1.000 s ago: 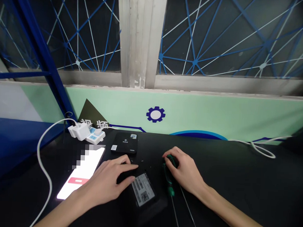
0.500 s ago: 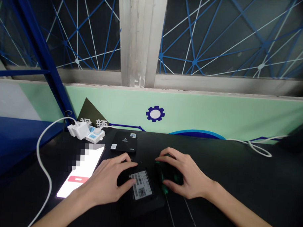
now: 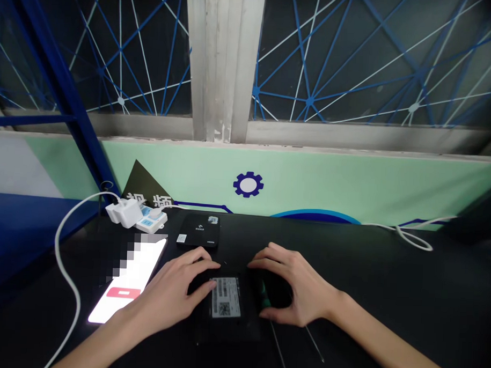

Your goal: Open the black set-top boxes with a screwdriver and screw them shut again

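A flat black box with a white barcode and QR label [image 3: 225, 304] lies on the dark table in front of me. My left hand [image 3: 181, 284] is at its far left corner, thumb on the label's edge and index finger by the far edge. My right hand [image 3: 294, 285] arches over two screwdrivers with dark green handles [image 3: 264, 294], its thumb and fingers apart. Their thin metal shafts point toward me, and the hand partly hides the handles. Whether the right fingertips touch the box's right edge, I cannot tell.
A smaller black box [image 3: 199, 230] marked HDMI lies behind. Left of my left hand is a phone [image 3: 135, 277] with a lit screen. A white power strip [image 3: 151, 222] holds a plugged-in adapter [image 3: 126, 212] with a white cable [image 3: 66, 274]. Another white cable [image 3: 415, 241] lies far right.
The labelled box has turned and now lies squarer to me. My right hand's fingers have loosened around the screwdriver handles, and the shafts have shifted slightly right. The whole view has moved a little.
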`<state>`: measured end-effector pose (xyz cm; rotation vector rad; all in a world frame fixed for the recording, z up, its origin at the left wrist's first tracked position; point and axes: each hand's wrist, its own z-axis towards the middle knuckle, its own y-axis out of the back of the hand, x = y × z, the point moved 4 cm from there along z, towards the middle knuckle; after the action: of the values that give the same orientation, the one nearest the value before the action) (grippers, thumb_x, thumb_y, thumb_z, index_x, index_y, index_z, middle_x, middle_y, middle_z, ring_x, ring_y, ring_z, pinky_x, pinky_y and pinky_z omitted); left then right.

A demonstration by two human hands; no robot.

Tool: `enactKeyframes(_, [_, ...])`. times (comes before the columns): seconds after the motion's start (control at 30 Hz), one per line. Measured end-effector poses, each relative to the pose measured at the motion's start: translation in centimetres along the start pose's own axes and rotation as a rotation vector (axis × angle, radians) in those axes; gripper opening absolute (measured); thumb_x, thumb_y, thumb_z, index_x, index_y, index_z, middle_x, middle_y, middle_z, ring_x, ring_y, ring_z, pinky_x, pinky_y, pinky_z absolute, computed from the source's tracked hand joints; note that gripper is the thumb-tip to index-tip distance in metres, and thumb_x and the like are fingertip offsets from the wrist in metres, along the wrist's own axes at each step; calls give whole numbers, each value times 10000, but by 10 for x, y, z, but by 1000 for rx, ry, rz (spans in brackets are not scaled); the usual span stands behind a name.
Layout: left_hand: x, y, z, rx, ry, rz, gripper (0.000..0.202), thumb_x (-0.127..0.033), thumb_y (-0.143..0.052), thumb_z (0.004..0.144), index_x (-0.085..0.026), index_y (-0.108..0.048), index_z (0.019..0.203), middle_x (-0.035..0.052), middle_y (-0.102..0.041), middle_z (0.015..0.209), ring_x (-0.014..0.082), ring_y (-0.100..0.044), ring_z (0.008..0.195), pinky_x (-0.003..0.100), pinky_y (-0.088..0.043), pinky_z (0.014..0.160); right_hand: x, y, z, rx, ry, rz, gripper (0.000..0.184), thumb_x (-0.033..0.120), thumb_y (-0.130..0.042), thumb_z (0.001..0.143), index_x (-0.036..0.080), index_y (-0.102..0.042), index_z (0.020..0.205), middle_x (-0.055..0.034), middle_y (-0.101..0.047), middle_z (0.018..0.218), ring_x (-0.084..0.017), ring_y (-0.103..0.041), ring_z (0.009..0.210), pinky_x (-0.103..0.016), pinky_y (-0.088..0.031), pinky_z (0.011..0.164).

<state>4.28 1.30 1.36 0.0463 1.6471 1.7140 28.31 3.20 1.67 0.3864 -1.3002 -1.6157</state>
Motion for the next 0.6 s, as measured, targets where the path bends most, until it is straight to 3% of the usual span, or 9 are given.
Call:
enactKeyframes(0.17, [-1, 0, 0, 10, 4, -27, 305, -353, -475, 996, -300, -630, 1253, 29, -605, 1164, 148, -614, 799, 256, -513, 625, -7, 2, -5, -180, 49, 110, 659, 471, -827, 647, 166, -617, 1191, -108, -653, 1030, -255, -628, 888, -392, -525, 769])
enactKeyframes(0.27, [-3, 2, -1, 2, -2, -46, 319, -357, -467, 1000, -298, -622, 1272, 36, -603, 1173, 154, -614, 824, 259, -520, 639, -11, 2, -8, -288, 21, 173, 708, 446, -845, 639, 198, -597, 1254, -88, -639, 1008, -224, -614, 792, -356, -522, 670])
enactKeyframes(0.47, [-6, 3, -2, 50, 32, -61, 350, -446, -524, 962, -291, -614, 1263, 41, -588, 1213, 142, -595, 765, 246, -500, 579, -23, -3, -10, -583, -267, 613, 626, 262, -846, 698, 278, -612, 1278, -42, -565, 1019, -117, -567, 609, -285, -520, 540])
enactKeyframes(0.6, [-7, 4, -3, 55, 37, -60, 378, -473, -547, 945, -300, -601, 1276, 36, -585, 1239, 135, -601, 743, 252, -506, 585, -27, -7, -7, -729, -443, 828, 552, 280, -855, 698, 275, -668, 1217, -29, -555, 1013, -97, -566, 608, -260, -542, 533])
